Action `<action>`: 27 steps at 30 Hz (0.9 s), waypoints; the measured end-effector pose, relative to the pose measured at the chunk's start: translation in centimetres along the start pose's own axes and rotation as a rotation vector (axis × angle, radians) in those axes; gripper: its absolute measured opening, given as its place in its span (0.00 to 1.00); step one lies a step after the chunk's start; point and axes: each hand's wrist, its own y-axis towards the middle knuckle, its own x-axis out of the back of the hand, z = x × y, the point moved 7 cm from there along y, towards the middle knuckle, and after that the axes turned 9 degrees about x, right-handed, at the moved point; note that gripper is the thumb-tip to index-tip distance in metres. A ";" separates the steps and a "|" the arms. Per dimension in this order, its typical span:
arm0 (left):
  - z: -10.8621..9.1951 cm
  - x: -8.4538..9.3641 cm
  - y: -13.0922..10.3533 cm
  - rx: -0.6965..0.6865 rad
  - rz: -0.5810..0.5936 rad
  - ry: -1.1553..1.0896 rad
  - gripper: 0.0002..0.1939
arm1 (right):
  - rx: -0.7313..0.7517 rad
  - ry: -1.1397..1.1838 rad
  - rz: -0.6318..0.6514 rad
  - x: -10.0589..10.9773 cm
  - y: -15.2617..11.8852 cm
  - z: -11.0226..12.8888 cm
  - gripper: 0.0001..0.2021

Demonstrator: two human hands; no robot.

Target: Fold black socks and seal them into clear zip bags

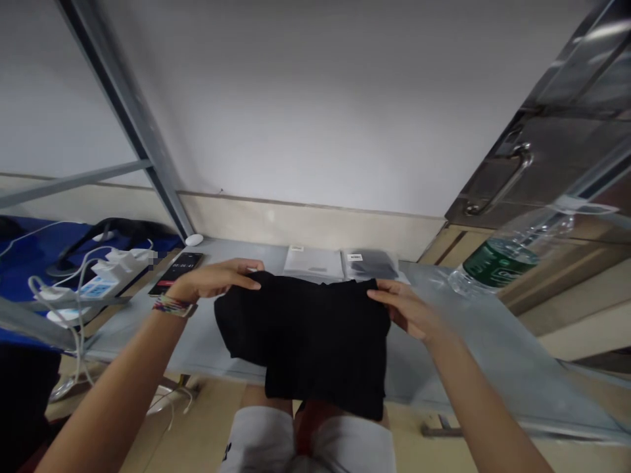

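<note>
A black garment [325, 335], whose exact kind I cannot make out, spreads between my hands over the front of the grey table [473, 355]. Its lower edge hangs past the table's front edge, above my lap. My left hand [221, 279] pinches the upper left corner between thumb and fingers. At the upper right corner, my right hand [401, 305] grips the cloth the same way. Just behind the garment lie a clear packet with white contents [313, 261] and another with dark contents [369, 264], each bearing a small white label.
A clear bottle with a green label [500, 263] stands at the right. On the left are a phone showing a timer [176, 272], a white round object [194, 240] and a power strip [106, 282] with cables. A metal frame post [133, 125] rises at the left; a wall is behind.
</note>
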 end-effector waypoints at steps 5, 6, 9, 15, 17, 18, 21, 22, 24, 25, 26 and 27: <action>-2.4 0.6 2.2 -0.135 0.051 -0.037 0.20 | 0.037 -0.097 -0.092 1.7 2.0 1.2 0.14; -2.2 0.2 3.4 -0.164 0.053 -0.010 0.20 | 0.036 -0.186 -0.115 2.1 2.9 0.4 0.12; -0.2 -0.2 6.9 -0.157 -0.122 0.049 0.17 | 0.059 -0.476 -0.220 3.1 5.2 -2.0 0.08; 2.4 -0.9 8.5 -0.216 -0.213 -0.065 0.18 | 0.152 -0.562 -0.266 3.9 5.9 -3.5 0.07; 2.8 -0.4 8.3 -0.232 -0.254 -0.096 0.19 | 0.161 -0.592 -0.266 4.2 5.9 -3.2 0.09; 3.1 -0.2 8.3 -0.226 -0.278 -0.096 0.19 | 0.168 -0.622 -0.276 4.4 6.0 -3.0 0.09; 4.3 0.0 8.6 -0.170 -0.333 -0.040 0.19 | 0.191 -0.755 -0.341 4.6 6.1 -2.7 0.03; 4.6 0.0 8.5 -0.154 -0.356 -0.022 0.20 | 0.196 -0.794 -0.362 4.5 5.9 -2.7 0.02; 5.1 -0.2 7.8 -0.134 -0.447 0.009 0.23 | 0.209 -0.858 -0.408 3.9 4.9 -2.8 0.09; 5.0 -0.5 7.0 -0.152 -0.516 0.054 0.24 | 0.238 -0.905 -0.432 3.3 4.0 -2.7 0.13; 4.6 -1.2 6.0 -0.188 -0.577 0.110 0.25 | 0.281 -0.958 -0.458 2.4 2.9 -2.6 0.17; 3.8 -2.1 4.6 -0.266 -0.646 0.224 0.24 | 0.375 -1.065 -0.485 1.1 1.5 -2.1 0.20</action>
